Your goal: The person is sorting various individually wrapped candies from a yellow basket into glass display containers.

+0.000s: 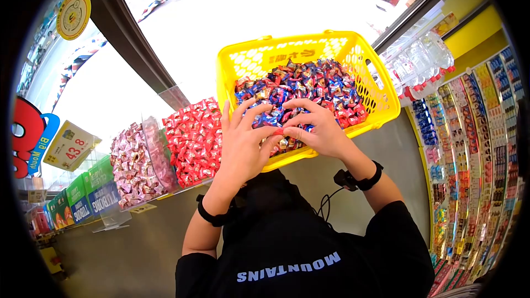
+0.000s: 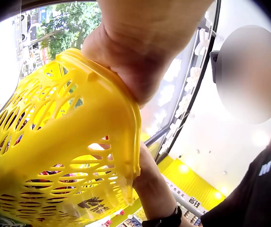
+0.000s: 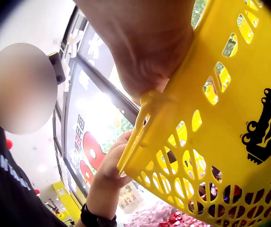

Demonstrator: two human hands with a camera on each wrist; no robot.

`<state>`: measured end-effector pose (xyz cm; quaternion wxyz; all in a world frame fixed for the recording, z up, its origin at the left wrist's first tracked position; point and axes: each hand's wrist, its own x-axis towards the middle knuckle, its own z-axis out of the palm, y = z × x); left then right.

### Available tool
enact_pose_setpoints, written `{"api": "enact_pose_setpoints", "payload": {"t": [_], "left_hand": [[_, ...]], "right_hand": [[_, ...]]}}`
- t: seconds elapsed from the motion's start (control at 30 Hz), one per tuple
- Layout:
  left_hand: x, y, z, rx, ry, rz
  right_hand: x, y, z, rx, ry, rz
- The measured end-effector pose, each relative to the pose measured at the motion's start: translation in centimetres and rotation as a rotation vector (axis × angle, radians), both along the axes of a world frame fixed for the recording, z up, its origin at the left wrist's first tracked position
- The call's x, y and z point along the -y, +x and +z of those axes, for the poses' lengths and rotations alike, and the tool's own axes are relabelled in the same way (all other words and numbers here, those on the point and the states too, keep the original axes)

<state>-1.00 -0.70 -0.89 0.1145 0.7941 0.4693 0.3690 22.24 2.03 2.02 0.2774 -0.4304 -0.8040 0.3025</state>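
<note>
A yellow basket (image 1: 389, 85) holds many wrapped candies (image 1: 309, 85), mostly dark blue and red. Over its near side, the left hand (image 1: 247, 140) and right hand (image 1: 316, 127) meet, thumbs and index fingers pinching a small red-wrapped candy (image 1: 279, 131) between them. The other fingers of the left hand are spread over the candies. In the left wrist view, the basket wall (image 2: 78, 127) hides the fingertips. The right wrist view shows the basket's outside (image 3: 220, 113) below the right wrist.
Left of the basket stand bins of red candies (image 1: 193, 138) and pink candies (image 1: 135, 160), with a price sign (image 1: 72, 146) farther left. Plastic bottles (image 1: 422, 60) are at the right, beside long shelves of small packets (image 1: 469, 160). A window frame (image 1: 124, 27) runs behind.
</note>
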Motion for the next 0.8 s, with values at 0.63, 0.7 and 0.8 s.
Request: {"api": "enact_pose_setpoints", "payload": {"t": [0.63, 0.7, 0.8], "left_hand": [[0.8, 0.5, -0.6, 0.088, 0.052, 0.073], [0.8, 0.5, -0.8, 0.102, 0.037, 0.074], [0.8, 0.6, -0.6, 0.114, 0.034, 0.080]], "right_hand": [[-0.3, 0.4, -0.4, -0.063, 0.055, 0.061], [0.0, 0.2, 0.2, -0.046, -0.032, 0.025], [0.2, 0.1, 0.2, -0.043, -0.031, 0.005]]}}
